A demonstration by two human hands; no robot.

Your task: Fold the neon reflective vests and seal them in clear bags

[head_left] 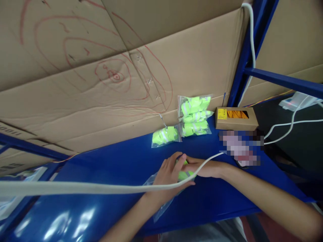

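Note:
A folded neon yellow-green reflective garment (183, 175) with grey strips lies between my hands over the blue table, with a clear plastic bag (164, 211) spread beneath and around it. My left hand (166, 174) curves over its near left side, thumb along the bottom and fingers across the top. From the right, my right hand (205, 168) reaches to its far edge; those fingers are partly hidden behind the left ones. How much of the garment is inside the bag I cannot tell. A white cable (101, 188) crosses in front of both hands.
Several bagged neon garments (194, 116) lie against the cardboard wall (202, 67), which bears red pen rings. Right of them stands a brown box (237, 119) with orange contents. A blurred-out item (239, 148) lies beside my right forearm. Blue frame posts (257, 37) border the blue table (113, 161).

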